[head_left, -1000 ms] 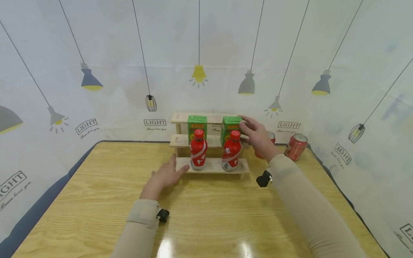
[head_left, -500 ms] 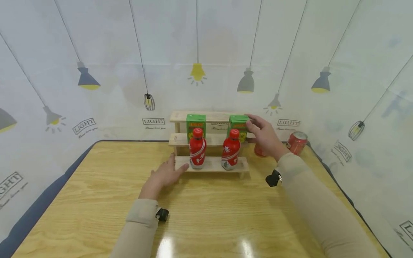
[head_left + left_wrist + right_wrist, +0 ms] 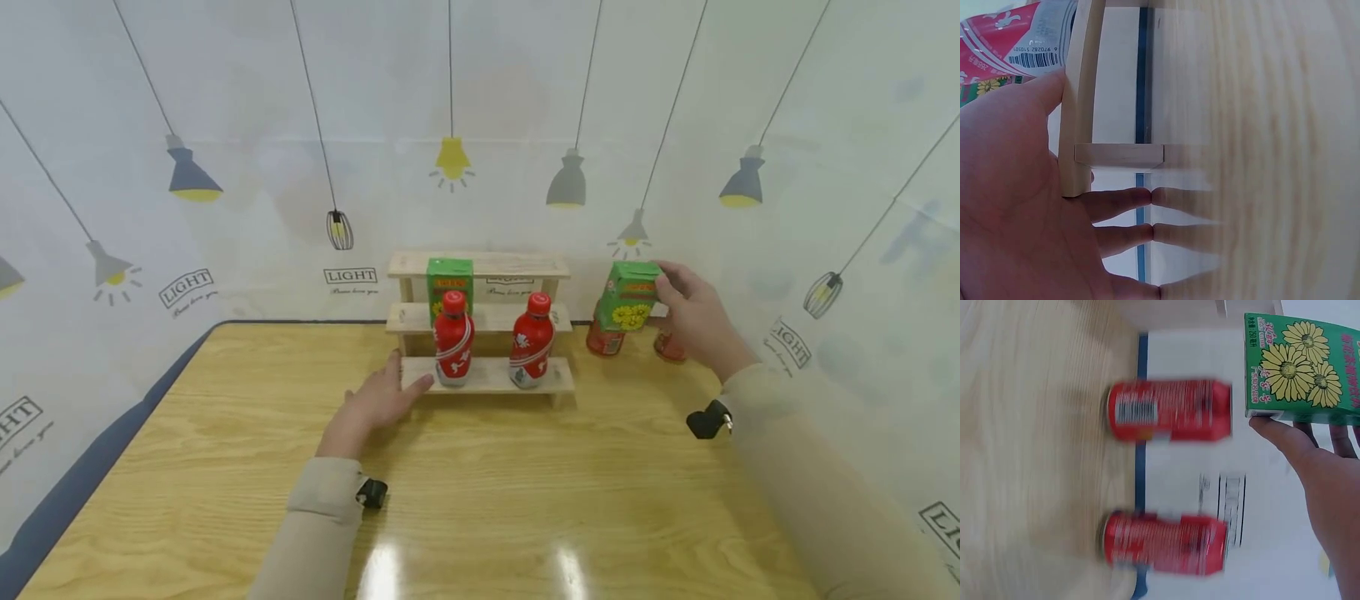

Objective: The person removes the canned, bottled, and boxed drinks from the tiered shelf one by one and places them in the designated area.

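Right of centre in the head view, a flowered carton (image 3: 628, 293) is bright green with yellow blooms, outlined in dark lines in the right wrist view. At centre, a second carton (image 3: 450, 279) is the same green, with orange-red lettering. The left bottle (image 3: 454, 342) and right bottle (image 3: 532, 343) are red with slanting white stripes, white figures and pale bases. In the right wrist view, the upper can (image 3: 1169, 411) and lower can (image 3: 1163, 545) are red. The rack (image 3: 513, 265) is pale wood; the table (image 3: 480, 492), yellow-tan with wavy grain. The off-white wall (image 3: 517, 75) carries blue, grey and yellow printed lamps (image 3: 452, 157).
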The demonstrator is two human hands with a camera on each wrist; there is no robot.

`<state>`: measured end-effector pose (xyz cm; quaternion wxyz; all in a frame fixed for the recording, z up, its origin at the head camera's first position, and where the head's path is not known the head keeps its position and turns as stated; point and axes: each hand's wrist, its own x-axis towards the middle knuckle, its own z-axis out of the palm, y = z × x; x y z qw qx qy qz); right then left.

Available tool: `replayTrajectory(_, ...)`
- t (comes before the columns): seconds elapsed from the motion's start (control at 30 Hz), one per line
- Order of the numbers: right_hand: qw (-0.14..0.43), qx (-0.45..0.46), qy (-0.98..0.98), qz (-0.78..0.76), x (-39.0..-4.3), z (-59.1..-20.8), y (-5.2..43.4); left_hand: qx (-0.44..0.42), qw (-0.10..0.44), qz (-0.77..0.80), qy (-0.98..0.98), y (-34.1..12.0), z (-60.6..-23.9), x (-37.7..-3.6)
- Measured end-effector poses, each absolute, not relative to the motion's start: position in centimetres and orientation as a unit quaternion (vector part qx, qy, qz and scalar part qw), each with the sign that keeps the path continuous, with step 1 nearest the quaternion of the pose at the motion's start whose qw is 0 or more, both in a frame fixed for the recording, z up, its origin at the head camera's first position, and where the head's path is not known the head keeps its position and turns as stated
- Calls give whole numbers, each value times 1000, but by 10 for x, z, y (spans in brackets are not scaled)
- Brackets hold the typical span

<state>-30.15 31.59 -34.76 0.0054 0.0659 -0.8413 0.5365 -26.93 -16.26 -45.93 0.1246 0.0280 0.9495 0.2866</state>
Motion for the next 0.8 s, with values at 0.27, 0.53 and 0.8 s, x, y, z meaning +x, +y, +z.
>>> replayTrajectory(0.27, 15, 41, -866, 497, -282, -364, 380, 28, 128, 283, 950, -161, -456, -269)
replayTrajectory(0.53, 4, 39, -890, 453, -263, -396, 417, 28, 130, 280, 951, -161, -457, -269)
replayTrajectory(0.8, 2, 36, -892, 451, -255, -425, 429, 25, 130, 284, 950, -161, -454, -268)
